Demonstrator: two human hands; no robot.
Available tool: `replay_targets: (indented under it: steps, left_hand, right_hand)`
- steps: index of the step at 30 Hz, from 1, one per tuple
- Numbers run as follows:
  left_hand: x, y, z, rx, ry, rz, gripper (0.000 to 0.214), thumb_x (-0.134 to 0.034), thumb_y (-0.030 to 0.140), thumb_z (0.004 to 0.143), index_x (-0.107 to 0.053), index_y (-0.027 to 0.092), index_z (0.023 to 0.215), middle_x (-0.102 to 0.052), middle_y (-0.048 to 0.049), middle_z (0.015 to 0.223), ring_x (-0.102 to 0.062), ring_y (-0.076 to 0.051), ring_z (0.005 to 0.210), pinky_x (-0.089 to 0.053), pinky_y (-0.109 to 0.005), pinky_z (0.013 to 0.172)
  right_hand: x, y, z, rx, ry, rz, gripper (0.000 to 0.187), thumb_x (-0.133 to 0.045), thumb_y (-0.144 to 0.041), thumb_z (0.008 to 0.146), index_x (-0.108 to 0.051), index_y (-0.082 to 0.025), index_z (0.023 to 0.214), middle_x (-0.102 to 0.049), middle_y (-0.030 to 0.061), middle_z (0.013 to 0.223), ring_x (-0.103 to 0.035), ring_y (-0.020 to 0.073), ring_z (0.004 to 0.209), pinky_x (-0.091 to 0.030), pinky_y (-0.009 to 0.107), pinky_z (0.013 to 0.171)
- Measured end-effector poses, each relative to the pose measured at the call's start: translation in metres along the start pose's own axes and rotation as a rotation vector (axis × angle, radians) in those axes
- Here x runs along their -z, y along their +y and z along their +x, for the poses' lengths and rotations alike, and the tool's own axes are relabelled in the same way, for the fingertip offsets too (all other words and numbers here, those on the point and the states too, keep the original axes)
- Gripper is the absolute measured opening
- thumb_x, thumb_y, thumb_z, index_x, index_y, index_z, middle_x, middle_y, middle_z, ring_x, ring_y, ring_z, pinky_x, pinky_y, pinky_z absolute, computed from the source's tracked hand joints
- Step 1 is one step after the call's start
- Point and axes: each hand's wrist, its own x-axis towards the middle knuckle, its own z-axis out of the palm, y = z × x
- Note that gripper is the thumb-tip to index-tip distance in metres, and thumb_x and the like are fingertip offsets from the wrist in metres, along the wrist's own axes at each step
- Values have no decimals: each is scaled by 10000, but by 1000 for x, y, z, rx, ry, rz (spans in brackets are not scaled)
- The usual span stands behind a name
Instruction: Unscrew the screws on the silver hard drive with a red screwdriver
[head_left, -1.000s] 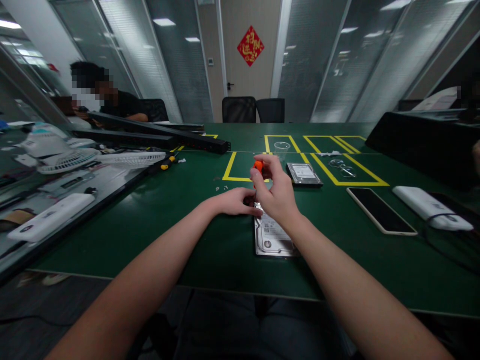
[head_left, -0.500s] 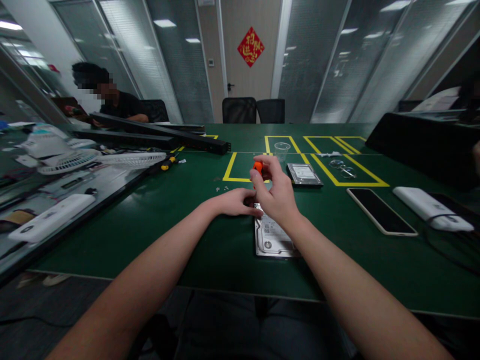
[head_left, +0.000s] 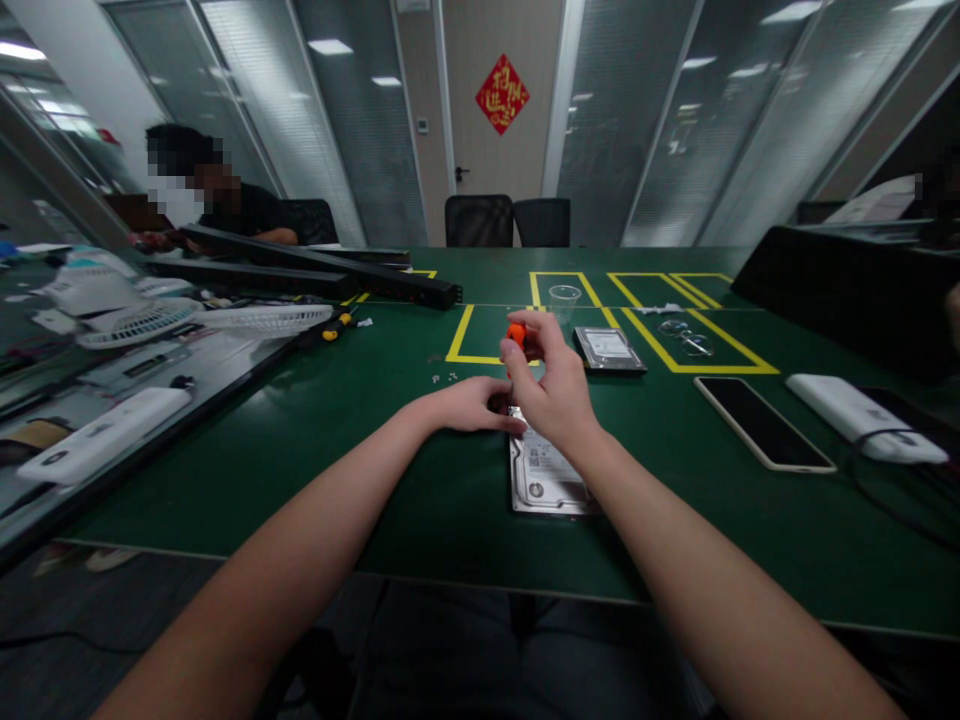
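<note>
The right hand is closed around the orange handle of a screwdriver, thumb on the near side and fingers wrapped over it, with the tool standing roughly upright above the far left part of a hard drive. That drive lies flat on the green worktop, label side up, straight in front of the person, and its right side is partly covered by the right hand and wrist. The left hand is half curled at the drive's far left corner, its thumb reaching onto the top face and a gap showing between thumb and forefinger; whether its fingers grip the drive or the shaft I can't tell, as the right hand hides part of that spot, the tool's tip included

Just beyond the left hand lie a few tiny pale pieces. A second hard drive rests past the right hand, with a clear plastic cup behind it. To the right are a pair of glasses inside yellow tape lines, a dark-screened phone and a white oblong device. Off to the left, a yellow-and-black tool lies near a white fan
</note>
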Motion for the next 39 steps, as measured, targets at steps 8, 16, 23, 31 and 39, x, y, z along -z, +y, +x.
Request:
replay_targets:
  steps: [8, 16, 23, 31, 39]
  left_hand:
    - [-1, -1, 0, 3, -3, 6, 493, -802, 594, 785, -727, 176, 1036, -744, -61, 943, -699, -282, 968, -524, -409, 921]
    - [0, 1, 0, -4, 1, 3, 479, -803, 580, 787, -729, 174, 1030, -748, -63, 948, -702, -282, 969, -529, -409, 917]
    - [-1, -1, 0, -5, -1, -5, 489, -809, 590, 782, -724, 177, 1031, -744, -60, 947, -702, -285, 988, -529, -416, 928]
    - [-1, -1, 0, -7, -1, -1, 480, -799, 578, 794, -727, 178, 1052, -749, -60, 951, -707, -280, 987, -531, -400, 925]
    - [-1, 0, 0, 11, -1, 6, 498, -801, 608, 781, -723, 178, 1021, -737, -64, 930, -697, -305, 1031, -527, -431, 960]
  right_hand:
    - [-1, 2, -1, -5, -2, 12, 221, -572, -306, 1030, -582, -278, 1248, -686, 30, 1086, -675, 169, 857, -572, 365, 823]
    - [0, 1, 0, -4, -3, 6, 219, -573, -312, 1030, -575, -282, 1247, -691, 29, 1080, -677, 173, 858, -573, 370, 820]
    - [1, 0, -1, 0, -10, 4, 219, -571, -297, 1032, -572, -277, 1250, -684, 26, 1077, -674, 165, 861, -568, 357, 820]
    - [0, 1, 0, -5, -5, 10, 219, -576, -299, 1030, -578, -275, 1247, -683, 22, 1070, -678, 163, 851, -571, 357, 820]
    - [1, 0, -1, -14, -10, 6, 221, -570, -294, 1028, -575, -278, 1249, -689, 27, 1074, -680, 166, 851, -576, 365, 819]
